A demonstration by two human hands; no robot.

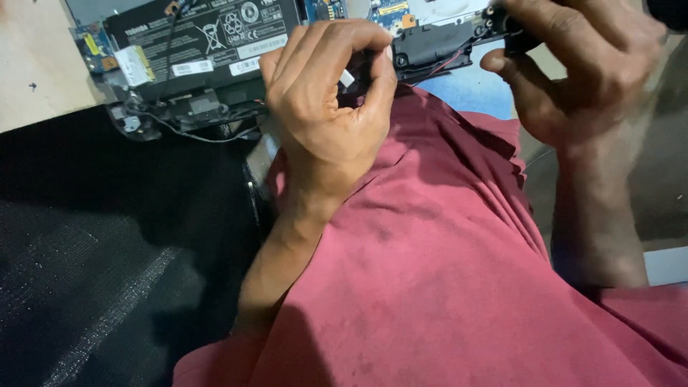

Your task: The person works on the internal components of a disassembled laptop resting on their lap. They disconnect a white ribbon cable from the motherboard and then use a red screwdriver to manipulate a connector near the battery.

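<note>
Up at the top of the view, an opened laptop [215,79] lies with its underside bared, its long axis running left to right across the frame and tilting slightly up toward the right. Its black battery pack [197,39] fills the left part, a long flat slab covered in white labels and symbols, lying along that same axis. To the right of it there's blue circuit board [387,11] showing, and a black plastic speaker housing [430,43] with a thin red wire trailing off it. Black cables loop loosely along the near edge at the left (they dangle just over the dark cloth).

The left hand [326,100] is curled tight, thumb and forefinger pinched on a small white piece [347,77] right at the laptop's near edge. The right hand [580,68] is closed around a black part [519,39] at the laptop's right end, thumb tucked beneath; what that part is, I cannot tell.

Down below, a red shirt [459,272] fills the middle, black fabric [107,251] on the left, pale wooden table [32,64] in the upper left corner.
</note>
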